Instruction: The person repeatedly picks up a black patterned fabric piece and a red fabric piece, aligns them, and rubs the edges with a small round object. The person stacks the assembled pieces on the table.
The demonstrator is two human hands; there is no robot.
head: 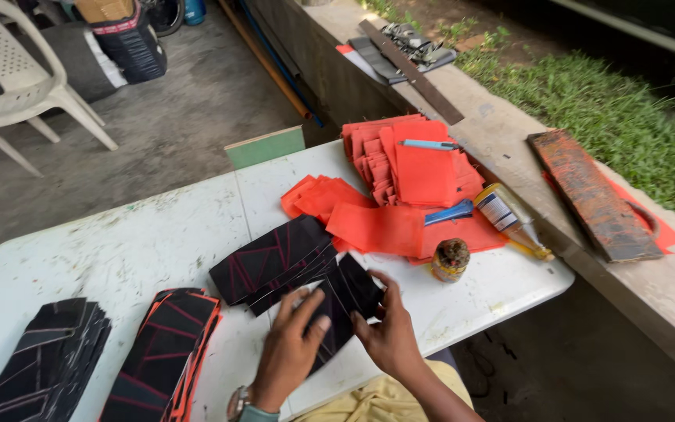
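My left hand (289, 350) and my right hand (388, 332) together hold a black piece with thin red lines (351, 301) just above the white table (119, 242) near its front edge. The left palm covers the piece's lower end; the right fingers pinch its right edge. Right behind it lies a fanned pile of similar black lined pieces (275, 262). At the front left sit a stack of black pieces backed with orange (166, 355) and an all-black stack (48, 363).
Orange sheets (376, 227) and a taller orange stack (416, 160) with a blue pen (430, 144) lie at the table's back right. A small round tin (451, 259), a glue bottle (509, 219), a concrete ledge (509, 133) with a rusty board (591, 195), and a white plastic chair (17, 70) are nearby.
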